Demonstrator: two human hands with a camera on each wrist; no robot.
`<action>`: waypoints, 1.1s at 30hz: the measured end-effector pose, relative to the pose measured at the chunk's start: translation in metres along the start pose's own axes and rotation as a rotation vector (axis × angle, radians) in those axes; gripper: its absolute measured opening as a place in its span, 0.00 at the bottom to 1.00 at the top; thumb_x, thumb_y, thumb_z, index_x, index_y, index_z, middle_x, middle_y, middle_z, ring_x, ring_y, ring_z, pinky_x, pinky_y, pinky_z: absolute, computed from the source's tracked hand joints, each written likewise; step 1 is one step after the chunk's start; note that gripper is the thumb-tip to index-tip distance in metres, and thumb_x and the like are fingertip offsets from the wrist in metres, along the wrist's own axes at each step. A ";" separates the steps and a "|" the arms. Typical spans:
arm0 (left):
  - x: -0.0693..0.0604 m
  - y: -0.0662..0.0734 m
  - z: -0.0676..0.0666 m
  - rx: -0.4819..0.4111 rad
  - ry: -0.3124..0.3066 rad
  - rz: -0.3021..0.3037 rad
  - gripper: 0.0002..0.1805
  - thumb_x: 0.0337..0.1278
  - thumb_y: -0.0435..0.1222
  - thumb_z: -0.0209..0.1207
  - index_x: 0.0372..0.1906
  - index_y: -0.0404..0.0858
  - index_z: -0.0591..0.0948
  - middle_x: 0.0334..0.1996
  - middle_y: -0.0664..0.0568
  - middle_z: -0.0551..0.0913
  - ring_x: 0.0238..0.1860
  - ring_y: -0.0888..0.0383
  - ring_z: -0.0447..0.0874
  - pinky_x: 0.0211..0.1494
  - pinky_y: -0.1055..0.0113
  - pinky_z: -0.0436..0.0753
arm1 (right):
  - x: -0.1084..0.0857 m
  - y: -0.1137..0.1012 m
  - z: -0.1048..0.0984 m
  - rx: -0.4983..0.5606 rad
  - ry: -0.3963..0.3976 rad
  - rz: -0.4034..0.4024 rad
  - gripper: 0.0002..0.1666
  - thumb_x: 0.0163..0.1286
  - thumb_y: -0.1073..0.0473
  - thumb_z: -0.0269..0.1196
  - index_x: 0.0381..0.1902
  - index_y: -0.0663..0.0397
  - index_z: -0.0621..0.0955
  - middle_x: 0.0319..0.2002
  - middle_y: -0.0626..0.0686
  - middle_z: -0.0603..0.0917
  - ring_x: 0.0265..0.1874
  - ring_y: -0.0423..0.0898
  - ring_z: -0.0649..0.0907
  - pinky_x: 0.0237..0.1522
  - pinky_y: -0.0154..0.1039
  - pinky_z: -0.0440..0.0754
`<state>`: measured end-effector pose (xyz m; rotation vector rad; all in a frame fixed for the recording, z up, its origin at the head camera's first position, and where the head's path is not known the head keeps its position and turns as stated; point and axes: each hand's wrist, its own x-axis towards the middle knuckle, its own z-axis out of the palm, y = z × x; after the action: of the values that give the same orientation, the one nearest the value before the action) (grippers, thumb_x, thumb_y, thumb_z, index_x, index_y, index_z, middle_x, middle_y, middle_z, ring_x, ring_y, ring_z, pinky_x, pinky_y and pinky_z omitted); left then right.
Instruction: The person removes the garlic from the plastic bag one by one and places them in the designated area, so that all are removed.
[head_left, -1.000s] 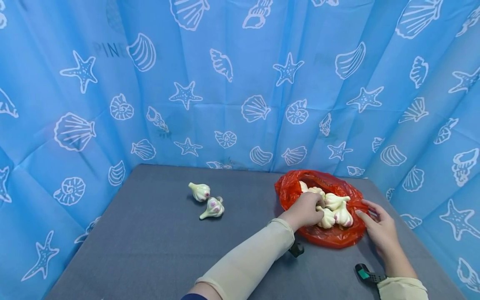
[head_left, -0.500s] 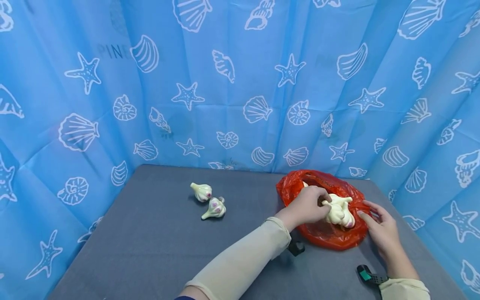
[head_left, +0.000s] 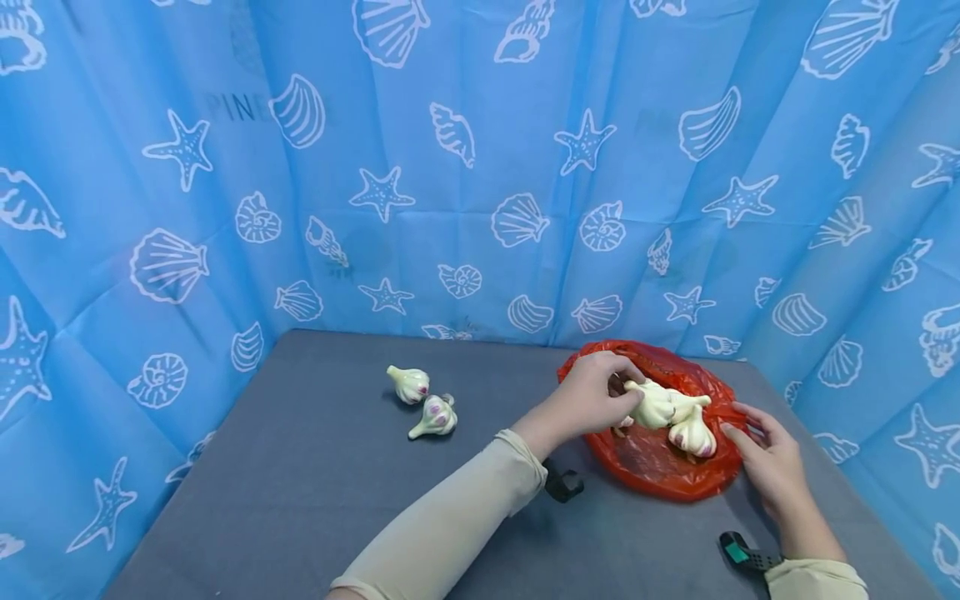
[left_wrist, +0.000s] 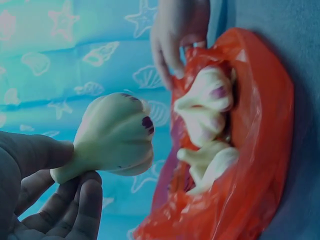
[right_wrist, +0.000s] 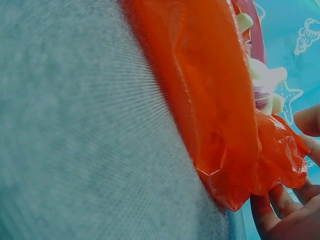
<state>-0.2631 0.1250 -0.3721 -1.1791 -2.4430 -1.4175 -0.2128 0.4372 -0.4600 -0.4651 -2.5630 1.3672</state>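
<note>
Pinched by its stem between thumb and fingers of my left hand (head_left: 588,398), a garlic bulb (left_wrist: 115,135) is held above the opening of a red plastic bag (head_left: 652,471). In the left wrist view my left hand (left_wrist: 47,185) grips only the stem end. Several more bulbs lie inside the bag, one (head_left: 692,433) near its right side. At the bag's right edge, my right hand (head_left: 772,467) holds the crumpled plastic between thumb and fingers; the right wrist view shows this hand (right_wrist: 295,205) around the bag's gathered edge (right_wrist: 282,160).
Two garlic bulbs lie together on the grey table (head_left: 330,467) left of the bag, one (head_left: 411,385) behind the other (head_left: 437,417). A blue curtain (head_left: 465,167) with white shells and starfish stands behind the table and along both sides.
My left hand has moved left and slightly up from among the bulbs, lifting one with it. My right hand has stayed at the bag's right edge.
</note>
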 end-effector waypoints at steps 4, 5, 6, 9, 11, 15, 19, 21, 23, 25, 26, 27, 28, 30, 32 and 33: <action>-0.009 -0.004 -0.012 -0.023 0.034 0.011 0.08 0.69 0.32 0.65 0.48 0.38 0.88 0.43 0.53 0.86 0.37 0.72 0.79 0.43 0.83 0.81 | 0.000 0.001 0.000 -0.002 -0.003 -0.003 0.40 0.83 0.43 0.55 0.82 0.60 0.63 0.79 0.72 0.61 0.66 0.66 0.70 0.36 0.16 0.77; -0.011 -0.005 -0.015 -0.031 0.043 0.016 0.08 0.69 0.32 0.65 0.48 0.37 0.88 0.42 0.53 0.85 0.37 0.72 0.79 0.43 0.82 0.81 | -0.001 0.001 0.000 -0.002 -0.005 -0.003 0.41 0.83 0.42 0.55 0.82 0.60 0.63 0.79 0.72 0.61 0.66 0.66 0.70 0.36 0.15 0.77; -0.013 -0.006 -0.017 -0.036 0.052 0.017 0.08 0.68 0.32 0.65 0.48 0.37 0.88 0.42 0.53 0.85 0.37 0.71 0.80 0.43 0.82 0.81 | -0.001 0.001 0.000 -0.002 -0.005 -0.003 0.41 0.83 0.42 0.55 0.82 0.59 0.63 0.79 0.72 0.61 0.65 0.66 0.70 0.36 0.15 0.77; -0.020 -0.009 -0.026 -0.056 0.074 0.017 0.07 0.68 0.32 0.65 0.47 0.36 0.88 0.42 0.51 0.85 0.37 0.70 0.81 0.44 0.81 0.83 | -0.001 0.001 -0.001 -0.003 -0.006 -0.003 0.40 0.83 0.42 0.55 0.82 0.60 0.63 0.79 0.72 0.61 0.64 0.64 0.71 0.36 0.15 0.77; -0.025 -0.012 -0.032 -0.056 0.087 0.011 0.07 0.68 0.32 0.66 0.47 0.36 0.88 0.41 0.50 0.85 0.37 0.69 0.82 0.44 0.80 0.84 | -0.001 0.001 -0.001 -0.004 -0.008 -0.004 0.40 0.83 0.42 0.55 0.82 0.60 0.63 0.79 0.72 0.61 0.62 0.60 0.73 0.37 0.16 0.77; -0.035 -0.020 -0.044 -0.061 0.115 -0.005 0.07 0.67 0.32 0.66 0.47 0.35 0.88 0.41 0.49 0.85 0.38 0.68 0.83 0.44 0.78 0.85 | -0.001 0.001 -0.001 -0.008 -0.001 -0.008 0.40 0.83 0.42 0.56 0.81 0.59 0.64 0.78 0.71 0.62 0.58 0.48 0.74 0.37 0.15 0.77; -0.044 -0.029 -0.055 -0.053 0.136 -0.018 0.07 0.68 0.31 0.65 0.47 0.34 0.88 0.41 0.47 0.85 0.37 0.66 0.83 0.44 0.76 0.86 | -0.001 0.002 -0.001 -0.006 0.005 -0.014 0.40 0.83 0.43 0.56 0.81 0.60 0.64 0.78 0.71 0.63 0.54 0.38 0.73 0.37 0.15 0.77; -0.049 -0.033 -0.061 -0.038 0.142 -0.031 0.07 0.68 0.31 0.65 0.46 0.34 0.88 0.41 0.47 0.85 0.37 0.65 0.83 0.44 0.75 0.86 | -0.001 0.002 -0.001 -0.006 0.005 -0.012 0.40 0.83 0.43 0.57 0.81 0.60 0.64 0.78 0.71 0.63 0.52 0.33 0.71 0.37 0.16 0.77; -0.053 -0.038 -0.066 -0.022 0.147 -0.047 0.06 0.68 0.31 0.65 0.46 0.36 0.88 0.41 0.48 0.84 0.37 0.64 0.84 0.44 0.74 0.86 | -0.001 0.002 -0.001 -0.010 0.003 -0.009 0.41 0.83 0.42 0.57 0.82 0.60 0.64 0.78 0.71 0.64 0.53 0.37 0.72 0.37 0.16 0.78; -0.057 -0.044 -0.069 -0.006 0.150 -0.063 0.06 0.68 0.31 0.65 0.45 0.36 0.88 0.40 0.48 0.84 0.37 0.63 0.84 0.44 0.74 0.86 | -0.002 0.002 -0.001 -0.014 0.000 -0.008 0.41 0.83 0.42 0.56 0.82 0.60 0.63 0.78 0.71 0.64 0.56 0.43 0.74 0.36 0.16 0.78; -0.059 -0.047 -0.071 0.003 0.151 -0.069 0.06 0.68 0.32 0.65 0.45 0.37 0.88 0.40 0.49 0.84 0.37 0.63 0.84 0.44 0.73 0.86 | -0.002 0.002 -0.001 -0.015 0.001 -0.008 0.41 0.83 0.41 0.56 0.82 0.60 0.64 0.78 0.71 0.64 0.57 0.46 0.74 0.36 0.16 0.78; -0.061 -0.049 -0.072 0.011 0.151 -0.073 0.06 0.68 0.32 0.65 0.45 0.37 0.88 0.40 0.49 0.84 0.37 0.63 0.84 0.44 0.73 0.86 | -0.002 0.002 -0.001 -0.015 0.001 -0.007 0.42 0.83 0.41 0.56 0.82 0.60 0.63 0.77 0.71 0.64 0.57 0.48 0.74 0.36 0.17 0.78; -0.063 -0.052 -0.074 0.020 0.154 -0.075 0.06 0.68 0.32 0.65 0.45 0.37 0.88 0.40 0.49 0.85 0.37 0.63 0.84 0.43 0.73 0.86 | -0.002 0.001 -0.001 -0.013 0.003 -0.007 0.42 0.82 0.41 0.56 0.82 0.60 0.64 0.77 0.71 0.64 0.58 0.50 0.74 0.36 0.17 0.78; -0.067 -0.057 -0.076 0.036 0.153 -0.075 0.06 0.68 0.31 0.65 0.45 0.36 0.88 0.39 0.49 0.84 0.37 0.62 0.83 0.43 0.72 0.86 | -0.001 0.001 -0.001 -0.012 0.004 -0.010 0.42 0.82 0.42 0.57 0.81 0.60 0.64 0.77 0.71 0.65 0.57 0.48 0.74 0.36 0.16 0.78; -0.070 -0.062 -0.079 0.049 0.151 -0.076 0.06 0.68 0.31 0.64 0.45 0.36 0.89 0.38 0.49 0.84 0.37 0.61 0.83 0.43 0.71 0.86 | -0.001 0.001 -0.001 -0.011 0.006 -0.009 0.41 0.82 0.42 0.57 0.81 0.60 0.64 0.77 0.70 0.65 0.55 0.44 0.74 0.37 0.16 0.78; -0.071 -0.064 -0.080 0.054 0.149 -0.077 0.06 0.68 0.31 0.64 0.45 0.36 0.88 0.38 0.49 0.84 0.37 0.61 0.83 0.43 0.71 0.86 | -0.002 0.001 0.000 -0.010 0.006 -0.009 0.41 0.82 0.42 0.57 0.81 0.60 0.64 0.76 0.70 0.65 0.55 0.43 0.73 0.37 0.16 0.78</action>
<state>-0.2783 0.0050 -0.4020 -0.9417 -2.4317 -1.3945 -0.2111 0.4373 -0.4604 -0.4586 -2.5652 1.3486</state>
